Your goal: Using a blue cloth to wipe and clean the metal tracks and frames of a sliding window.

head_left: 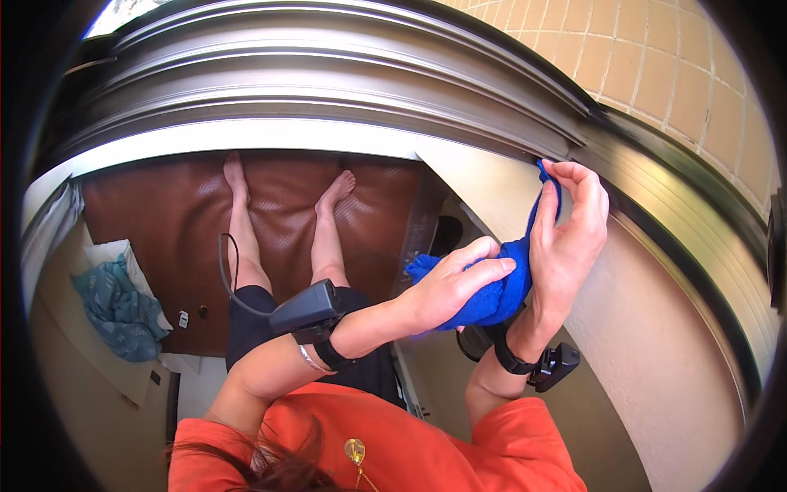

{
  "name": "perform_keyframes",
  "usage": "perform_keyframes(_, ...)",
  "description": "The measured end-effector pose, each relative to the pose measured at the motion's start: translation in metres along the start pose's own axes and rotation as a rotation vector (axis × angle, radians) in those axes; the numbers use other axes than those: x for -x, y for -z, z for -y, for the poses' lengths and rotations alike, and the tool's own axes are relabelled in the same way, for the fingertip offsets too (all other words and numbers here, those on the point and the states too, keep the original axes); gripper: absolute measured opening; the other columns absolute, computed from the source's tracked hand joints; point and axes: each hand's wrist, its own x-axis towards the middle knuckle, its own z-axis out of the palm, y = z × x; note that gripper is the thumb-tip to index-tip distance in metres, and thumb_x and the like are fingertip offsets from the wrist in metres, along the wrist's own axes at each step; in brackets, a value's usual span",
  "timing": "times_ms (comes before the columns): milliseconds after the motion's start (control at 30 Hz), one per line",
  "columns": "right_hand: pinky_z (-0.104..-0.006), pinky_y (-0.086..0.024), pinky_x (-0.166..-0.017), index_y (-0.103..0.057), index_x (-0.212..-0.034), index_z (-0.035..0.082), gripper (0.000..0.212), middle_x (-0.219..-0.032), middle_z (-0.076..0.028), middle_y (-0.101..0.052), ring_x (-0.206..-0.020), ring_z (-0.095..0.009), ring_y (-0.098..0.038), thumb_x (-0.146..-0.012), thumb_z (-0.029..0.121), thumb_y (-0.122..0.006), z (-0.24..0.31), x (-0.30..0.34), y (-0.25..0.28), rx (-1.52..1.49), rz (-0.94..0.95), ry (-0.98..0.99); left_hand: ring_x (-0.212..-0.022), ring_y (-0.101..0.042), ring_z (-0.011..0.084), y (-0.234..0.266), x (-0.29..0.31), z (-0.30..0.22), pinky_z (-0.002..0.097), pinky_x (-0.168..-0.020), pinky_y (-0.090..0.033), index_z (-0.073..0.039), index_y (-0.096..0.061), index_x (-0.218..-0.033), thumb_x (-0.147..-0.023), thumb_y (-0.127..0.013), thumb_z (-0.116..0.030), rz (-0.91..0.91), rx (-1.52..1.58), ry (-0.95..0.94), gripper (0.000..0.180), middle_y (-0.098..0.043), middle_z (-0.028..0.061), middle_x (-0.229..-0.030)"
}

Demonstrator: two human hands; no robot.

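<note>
A bright blue cloth is bunched between my two hands at the right of the head view. My left hand is closed over its thick, folded part, thumb pressed on top. Higher up, my right hand pinches a narrow end of the cloth between thumb and fingertips. That end is at the corner of the metal window track, beside the pale sill; whether it touches the metal I cannot tell. The cloth's bulk hangs between my wrists, partly hidden by my fingers.
Ribbed window rails curve across the top, with tan tiles beyond. My bare feet stand on a brown, leather-like surface. A crumpled teal cloth and a small white item lie at the left.
</note>
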Motion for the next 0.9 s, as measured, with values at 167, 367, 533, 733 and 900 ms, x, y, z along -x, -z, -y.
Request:
perform_keyframes(167,-0.0332,-0.046,-0.07,-0.056,-0.09,0.002,0.018,-0.085,-0.008,-0.06,-0.08,-0.022,-0.058,-0.075,-0.008,-0.057,-0.001,-0.001,-0.011,0.065,0.005,0.049,-0.049,-0.048,0.007,0.0,-0.003,0.002,0.0201,-0.035,-0.036,-0.007,-0.046,-0.089,-0.091,-0.046,-0.032,-0.087,0.095,-0.049,0.025,-0.05,0.0025,-0.069)
perform_keyframes(367,-0.032,-0.047,-0.06,-0.058,-0.084,0.003,0.007,-0.082,-0.008,-0.059,-0.07,-0.02,-0.057,-0.078,0.001,-0.063,-0.001,0.003,-0.006,0.153,-0.233,-0.009,-0.05,-0.049,0.0066,0.001,0.002,-0.001,0.0202,-0.035,-0.036,-0.006,-0.046,-0.093,-0.091,-0.045,-0.031,-0.101,0.129,-0.064,0.024,-0.052,0.0027,-0.071)
perform_keyframes(533,-0.032,-0.047,-0.062,-0.061,-0.084,0.002,0.007,-0.08,-0.011,-0.06,-0.073,-0.024,-0.058,-0.079,0.005,-0.064,0.012,-0.001,-0.008,0.115,-0.112,-0.153,-0.05,-0.05,0.0064,-0.004,0.007,-0.008,0.0197,-0.035,-0.036,-0.006,-0.047,-0.098,-0.091,-0.045,-0.031,-0.122,0.153,-0.071,0.026,-0.053,0.0031,-0.073)
perform_keyframes(733,-0.0352,-0.047,-0.07,-0.063,-0.088,-0.001,0.013,-0.088,-0.013,-0.06,-0.08,-0.028,-0.058,-0.076,-0.003,-0.061,0.004,0.008,-0.012,0.11,-0.116,0.072,-0.05,-0.05,0.0074,0.001,0.013,-0.005,0.02,-0.036,-0.038,-0.007,-0.045,-0.098,-0.091,-0.045,-0.032,-0.129,0.112,-0.038,0.026,-0.052,0.0034,-0.072)
perform_keyframes(900,-0.0331,-0.049,-0.07,-0.061,-0.086,-0.001,0.011,-0.086,-0.011,-0.06,-0.08,-0.025,-0.06,-0.076,-0.003,-0.062,0.016,-0.001,-0.011,0.219,-0.04,0.1,-0.049,-0.05,0.0075,-0.001,0.012,-0.008,0.0204,-0.037,-0.038,-0.008,-0.044,-0.097,-0.092,-0.044,-0.031,-0.174,0.132,-0.042,0.024,-0.052,0.0034,-0.07)
